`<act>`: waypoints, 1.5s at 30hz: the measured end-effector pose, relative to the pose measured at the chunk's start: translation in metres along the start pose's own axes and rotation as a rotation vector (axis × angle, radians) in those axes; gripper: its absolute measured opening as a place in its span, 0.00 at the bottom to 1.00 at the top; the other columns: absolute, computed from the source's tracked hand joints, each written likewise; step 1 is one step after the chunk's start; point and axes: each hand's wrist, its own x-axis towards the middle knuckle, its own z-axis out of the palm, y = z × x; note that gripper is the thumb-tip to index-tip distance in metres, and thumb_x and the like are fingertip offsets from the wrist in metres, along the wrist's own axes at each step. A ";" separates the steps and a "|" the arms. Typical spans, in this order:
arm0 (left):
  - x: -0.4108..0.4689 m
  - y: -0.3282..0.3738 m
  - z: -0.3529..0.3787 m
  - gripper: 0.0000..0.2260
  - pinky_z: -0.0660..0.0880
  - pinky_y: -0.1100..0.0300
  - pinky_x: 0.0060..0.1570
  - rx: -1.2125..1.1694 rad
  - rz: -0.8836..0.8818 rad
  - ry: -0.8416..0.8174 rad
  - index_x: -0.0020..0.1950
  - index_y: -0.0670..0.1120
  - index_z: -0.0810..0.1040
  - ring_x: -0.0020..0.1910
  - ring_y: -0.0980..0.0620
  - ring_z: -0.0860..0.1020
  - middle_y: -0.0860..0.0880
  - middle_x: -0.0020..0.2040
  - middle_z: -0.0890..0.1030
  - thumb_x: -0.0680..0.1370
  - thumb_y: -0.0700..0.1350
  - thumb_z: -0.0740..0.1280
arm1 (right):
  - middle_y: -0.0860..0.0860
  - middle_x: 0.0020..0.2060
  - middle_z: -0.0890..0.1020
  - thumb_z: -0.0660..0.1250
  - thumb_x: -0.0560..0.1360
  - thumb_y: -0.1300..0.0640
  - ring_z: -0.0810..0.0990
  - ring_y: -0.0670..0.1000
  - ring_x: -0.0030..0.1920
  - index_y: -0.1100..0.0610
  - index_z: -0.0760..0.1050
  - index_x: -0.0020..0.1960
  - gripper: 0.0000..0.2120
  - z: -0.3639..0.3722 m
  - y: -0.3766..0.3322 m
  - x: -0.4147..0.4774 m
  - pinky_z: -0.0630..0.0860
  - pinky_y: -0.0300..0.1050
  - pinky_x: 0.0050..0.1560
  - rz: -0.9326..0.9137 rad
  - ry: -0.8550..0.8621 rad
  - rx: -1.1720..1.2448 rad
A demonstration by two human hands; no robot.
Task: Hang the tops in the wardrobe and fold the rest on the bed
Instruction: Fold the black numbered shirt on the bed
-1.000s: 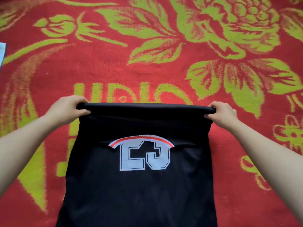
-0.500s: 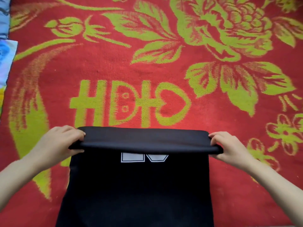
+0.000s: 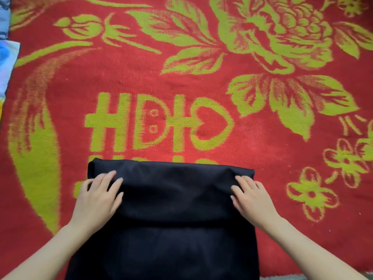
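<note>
Black garment (image 3: 177, 199) lying folded on the bed's red blanket (image 3: 262, 138) with green flowers, its far edge doubled over toward the viewer. Left hand (image 3: 96, 201) and right hand (image 3: 252, 201) rest flat on the fold's two ends, fingers straight, gripping nothing. A pale blue item (image 3: 6, 57), possibly fabric, shows at the left margin, well apart from the garment.

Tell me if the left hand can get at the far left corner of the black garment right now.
Probably yes. The left hand lies flat on the black garment just short of that corner, and nothing lies between them on the red blanket.
</note>
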 end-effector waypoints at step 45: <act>-0.062 -0.054 -0.022 0.09 0.76 0.49 0.35 -0.269 0.239 -0.009 0.43 0.49 0.69 0.45 0.44 0.74 0.45 0.49 0.77 0.65 0.45 0.58 | 0.58 0.45 0.83 0.60 0.66 0.61 0.73 0.55 0.54 0.58 0.75 0.37 0.05 -0.002 0.018 -0.093 0.66 0.49 0.50 -0.139 0.401 0.153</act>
